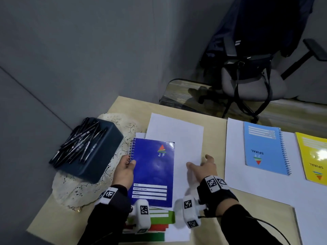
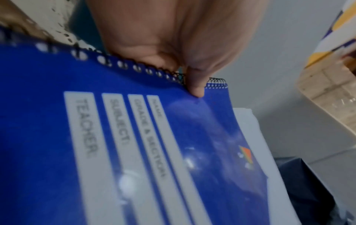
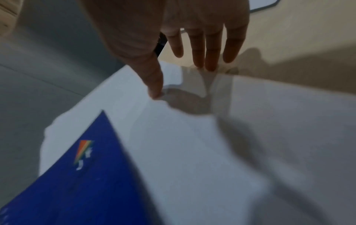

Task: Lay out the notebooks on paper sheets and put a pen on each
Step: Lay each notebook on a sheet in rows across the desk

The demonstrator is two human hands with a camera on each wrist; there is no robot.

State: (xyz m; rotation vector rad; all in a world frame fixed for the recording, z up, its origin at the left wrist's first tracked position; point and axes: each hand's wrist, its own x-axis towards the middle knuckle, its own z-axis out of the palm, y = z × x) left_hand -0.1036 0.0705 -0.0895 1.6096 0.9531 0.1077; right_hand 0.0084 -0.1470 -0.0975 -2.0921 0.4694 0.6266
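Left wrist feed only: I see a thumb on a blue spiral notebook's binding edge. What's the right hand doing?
Observer: The right hand rests with straight fingers on a white sheet just right of the blue notebook. It holds nothing.
Operator: Any notebooks laid out already?
Observer: Two. A light blue notebook and a yellow notebook lie on sheets farther right, with no pen visible on either.
Operator: Where are the pens?
Observer: The pens are heaped at the top of a dark box, left of the left hand.
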